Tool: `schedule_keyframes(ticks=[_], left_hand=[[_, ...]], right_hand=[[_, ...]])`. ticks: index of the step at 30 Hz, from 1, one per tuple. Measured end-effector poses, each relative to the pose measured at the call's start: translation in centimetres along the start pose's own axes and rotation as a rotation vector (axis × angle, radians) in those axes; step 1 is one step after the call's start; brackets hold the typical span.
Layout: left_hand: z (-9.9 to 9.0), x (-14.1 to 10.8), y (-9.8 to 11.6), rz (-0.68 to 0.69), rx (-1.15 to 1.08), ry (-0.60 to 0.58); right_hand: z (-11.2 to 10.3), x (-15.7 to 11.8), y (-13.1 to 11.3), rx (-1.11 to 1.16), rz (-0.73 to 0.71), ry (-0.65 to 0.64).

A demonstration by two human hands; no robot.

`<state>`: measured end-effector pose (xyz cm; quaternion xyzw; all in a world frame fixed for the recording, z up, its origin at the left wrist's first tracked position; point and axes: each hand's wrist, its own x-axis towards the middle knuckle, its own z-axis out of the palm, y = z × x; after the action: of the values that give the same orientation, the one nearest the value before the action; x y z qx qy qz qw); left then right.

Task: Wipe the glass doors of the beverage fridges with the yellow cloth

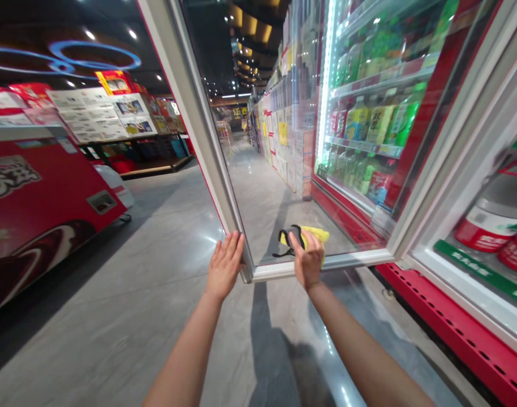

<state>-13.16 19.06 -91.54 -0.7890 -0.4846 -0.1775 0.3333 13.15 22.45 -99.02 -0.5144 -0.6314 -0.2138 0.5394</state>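
Note:
A glass cooler door [218, 135] with a pale metal frame stands swung out in front of me. My left hand [225, 264] lies over the lower part of the frame's free edge, fingers stretched along it and the thumb side against the glass side; it grips the door there. Low on the glass, just above the bottom rail, my right hand [309, 260] is closed on a yellow cloth [318, 233] pressed to the pane. Black loops [287, 234] show beside the cloth; whether they belong to it or are partly reflection I cannot tell. My palm hides part of the cloth.
At right is the open cooler, with large red-labelled bottles [491, 215] on its shelf and a red base [457, 333]. Drinks shelves [369, 118] show in the glass. A red chest freezer [42, 209] stands left, with stacked boxes [97, 113] behind it. Grey floor [165, 316] lies below.

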Motion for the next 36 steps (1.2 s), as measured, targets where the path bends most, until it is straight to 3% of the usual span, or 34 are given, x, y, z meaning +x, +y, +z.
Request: schedule_keyframes(ticks=[3,5,7,10,15,23,29,36], left_hand=[[-0.7,-0.7,-1.0,0.021,0.027,0.039],[-1.7,-1.3,-1.5,0.038,0.036,0.049],[-3.1,-2.1,-2.0,0.070,0.034,0.027],[-5.1,-3.6,-2.4,0.128,0.028,-0.003],[-7.6,-4.3,-3.3,0.179,0.009,0.077],[-10.8,2.0,-3.5,-0.040,-0.050,0.415],[-15.9,6.0,-6.0,0.094,-0.090,0.471],[-22.2,11.2,-9.5,0.229,-0.121,0.565]], right_hand=[[0.6,3.7,-5.8,0.005,-0.044,0.032],[0.7,4.5,-8.1,0.041,-0.178,-0.008],[0.6,4.4,-9.2,0.092,-0.276,-0.005],[0.2,4.5,-10.3,0.156,-0.265,0.073],[-2.4,9.3,-13.8,0.156,-0.462,0.055],[-8.9,21.3,-18.1,0.034,-0.553,0.171],[-12.7,27.0,-20.2,0.012,-0.607,0.229],[-18.3,33.7,-23.0,0.030,-0.556,0.234]])
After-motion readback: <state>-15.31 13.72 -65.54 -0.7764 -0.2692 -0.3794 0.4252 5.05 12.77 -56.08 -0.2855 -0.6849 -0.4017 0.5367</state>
